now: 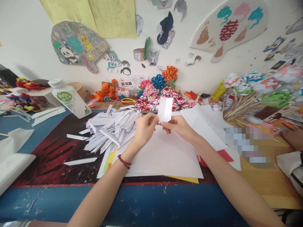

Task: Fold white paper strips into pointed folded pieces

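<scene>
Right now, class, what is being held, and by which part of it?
A creased white paper: the left hand holds its lower-left corner, the right hand its lower edge.

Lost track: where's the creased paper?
In the head view, the creased paper is just right of centre, between left hand and right hand, before red-white flowers.

A blue tabletop with a smooth surface (165, 203) carries a thin black-and-red mat patterned with a handprint (52, 160). On the mat lie large white paper sheets (165, 157), with a yellow paper corner (186, 179) showing beneath their front edge. A loose heap of narrow, folded white paper strips (111, 129) spreads across mat and sheets. A white plastic bottle with a green-printed label (69, 97) stands near the mat's rear left corner.
</scene>
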Action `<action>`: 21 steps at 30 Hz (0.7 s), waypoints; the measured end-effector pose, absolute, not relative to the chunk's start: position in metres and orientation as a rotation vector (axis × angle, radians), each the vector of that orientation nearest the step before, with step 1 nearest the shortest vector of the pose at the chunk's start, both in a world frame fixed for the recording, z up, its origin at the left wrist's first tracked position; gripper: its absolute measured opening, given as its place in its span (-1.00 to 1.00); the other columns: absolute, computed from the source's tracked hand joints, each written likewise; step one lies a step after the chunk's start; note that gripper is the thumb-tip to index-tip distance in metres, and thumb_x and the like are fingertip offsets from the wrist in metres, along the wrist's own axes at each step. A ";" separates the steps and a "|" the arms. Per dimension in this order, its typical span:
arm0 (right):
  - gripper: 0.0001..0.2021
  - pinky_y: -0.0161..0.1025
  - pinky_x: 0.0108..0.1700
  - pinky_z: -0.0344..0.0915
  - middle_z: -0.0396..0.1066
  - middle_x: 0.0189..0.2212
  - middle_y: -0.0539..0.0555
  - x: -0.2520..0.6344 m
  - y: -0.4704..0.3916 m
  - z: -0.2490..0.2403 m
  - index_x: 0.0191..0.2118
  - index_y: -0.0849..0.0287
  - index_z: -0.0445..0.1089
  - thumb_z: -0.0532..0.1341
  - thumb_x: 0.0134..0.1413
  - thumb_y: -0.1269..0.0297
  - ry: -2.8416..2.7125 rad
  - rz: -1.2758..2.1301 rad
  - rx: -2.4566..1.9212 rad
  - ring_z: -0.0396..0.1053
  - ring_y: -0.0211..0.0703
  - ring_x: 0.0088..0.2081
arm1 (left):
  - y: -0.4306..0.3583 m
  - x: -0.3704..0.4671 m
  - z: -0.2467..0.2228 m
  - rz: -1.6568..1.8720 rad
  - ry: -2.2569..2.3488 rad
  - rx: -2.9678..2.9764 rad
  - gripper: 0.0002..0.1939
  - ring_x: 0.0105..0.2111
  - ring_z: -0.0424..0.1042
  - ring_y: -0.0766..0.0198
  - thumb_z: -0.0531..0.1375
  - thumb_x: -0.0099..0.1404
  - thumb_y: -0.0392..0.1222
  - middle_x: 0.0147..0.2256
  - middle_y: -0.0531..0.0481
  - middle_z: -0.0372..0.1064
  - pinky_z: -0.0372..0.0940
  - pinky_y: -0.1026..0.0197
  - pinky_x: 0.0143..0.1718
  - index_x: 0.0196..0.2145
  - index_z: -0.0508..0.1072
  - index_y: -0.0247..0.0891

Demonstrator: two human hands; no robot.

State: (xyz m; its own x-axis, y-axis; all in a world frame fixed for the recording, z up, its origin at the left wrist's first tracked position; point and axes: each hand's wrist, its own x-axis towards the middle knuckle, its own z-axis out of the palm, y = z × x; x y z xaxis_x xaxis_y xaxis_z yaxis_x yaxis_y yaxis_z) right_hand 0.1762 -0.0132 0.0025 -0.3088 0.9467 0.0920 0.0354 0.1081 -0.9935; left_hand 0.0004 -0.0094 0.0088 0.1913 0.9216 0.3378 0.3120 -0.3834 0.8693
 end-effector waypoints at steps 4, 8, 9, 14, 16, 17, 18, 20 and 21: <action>-0.63 -0.29 -0.50 0.22 0.39 -0.54 0.06 0.177 -0.012 0.001 -0.37 0.31 0.48 0.39 -0.14 0.04 -1.525 1.350 -1.035 0.30 -0.27 -0.56 | -0.010 0.001 0.009 1.178 1.195 1.847 -0.83 -0.58 0.33 0.40 0.09 0.28 -0.16 -0.48 0.04 0.43 0.21 0.35 -0.49 -0.41 0.40 -0.27; -0.59 -0.30 -0.54 0.20 0.39 -0.58 0.05 0.177 -0.012 -0.001 -0.42 0.31 0.45 0.42 -0.25 0.01 -1.538 1.378 -1.086 0.29 -0.29 -0.60 | -0.010 0.000 0.010 1.177 1.245 1.884 -0.85 -0.52 0.36 0.38 0.11 0.27 -0.17 -0.41 0.02 0.45 0.22 0.35 -0.47 -0.39 0.40 -0.27; -0.58 -0.30 -0.55 0.20 0.39 -0.59 0.06 0.177 -0.012 -0.001 -0.43 0.31 0.45 0.43 -0.27 0.01 -1.548 1.379 -1.102 0.29 -0.28 -0.61 | -0.009 0.000 0.011 1.176 1.248 1.889 -0.85 -0.52 0.36 0.38 0.11 0.27 -0.16 -0.40 0.01 0.45 0.22 0.34 -0.47 -0.39 0.40 -0.27; -0.57 -0.29 -0.55 0.21 0.40 -0.58 0.07 0.176 -0.011 -0.002 -0.42 0.32 0.46 0.41 -0.25 -0.01 -1.580 1.370 -1.139 0.30 -0.27 -0.60 | -0.008 -0.001 0.010 1.162 1.226 1.903 -0.84 -0.52 0.35 0.38 0.10 0.27 -0.16 -0.42 0.01 0.45 0.23 0.34 -0.47 -0.38 0.41 -0.27; -0.58 -0.30 -0.54 0.21 0.42 -0.56 0.08 0.177 -0.011 -0.002 -0.40 0.33 0.48 0.39 -0.20 -0.01 -1.570 1.360 -1.129 0.32 -0.27 -0.58 | -0.007 -0.001 0.009 1.166 1.228 1.902 -0.84 -0.52 0.35 0.38 0.10 0.27 -0.16 -0.43 0.01 0.44 0.23 0.34 -0.47 -0.38 0.40 -0.27; -0.58 -0.31 -0.54 0.21 0.42 -0.56 0.09 0.177 -0.011 -0.002 -0.40 0.32 0.48 0.38 -0.18 -0.02 -1.566 1.352 -1.124 0.32 -0.28 -0.58 | -0.007 -0.001 0.008 1.165 1.230 1.905 -0.85 -0.52 0.35 0.38 0.10 0.27 -0.16 -0.43 0.02 0.44 0.23 0.34 -0.47 -0.38 0.40 -0.26; -0.58 -0.31 -0.54 0.20 0.41 -0.57 0.08 0.177 -0.011 -0.003 -0.40 0.32 0.48 0.37 -0.16 -0.03 -1.566 1.348 -1.121 0.31 -0.28 -0.59 | -0.007 -0.001 0.008 1.164 1.234 1.909 -0.85 -0.52 0.35 0.38 0.10 0.27 -0.16 -0.43 0.02 0.44 0.23 0.34 -0.47 -0.39 0.40 -0.26; -0.58 -0.31 -0.56 0.19 0.41 -0.59 0.07 0.178 -0.011 -0.003 -0.42 0.32 0.49 0.36 -0.14 -0.04 -1.584 1.352 -1.126 0.28 -0.30 -0.62 | -0.008 -0.001 0.008 1.159 1.246 1.920 -0.86 -0.51 0.35 0.38 0.11 0.26 -0.17 -0.42 0.03 0.44 0.22 0.34 -0.47 -0.40 0.40 -0.26; -0.59 -0.31 -0.57 0.18 0.40 -0.61 0.07 0.179 -0.011 -0.003 -0.43 0.32 0.49 0.36 -0.14 -0.04 -1.600 1.358 -1.133 0.26 -0.31 -0.64 | -0.008 -0.001 0.008 1.161 1.255 1.921 -0.86 -0.51 0.35 0.38 0.11 0.26 -0.17 -0.42 0.03 0.44 0.22 0.34 -0.47 -0.40 0.40 -0.25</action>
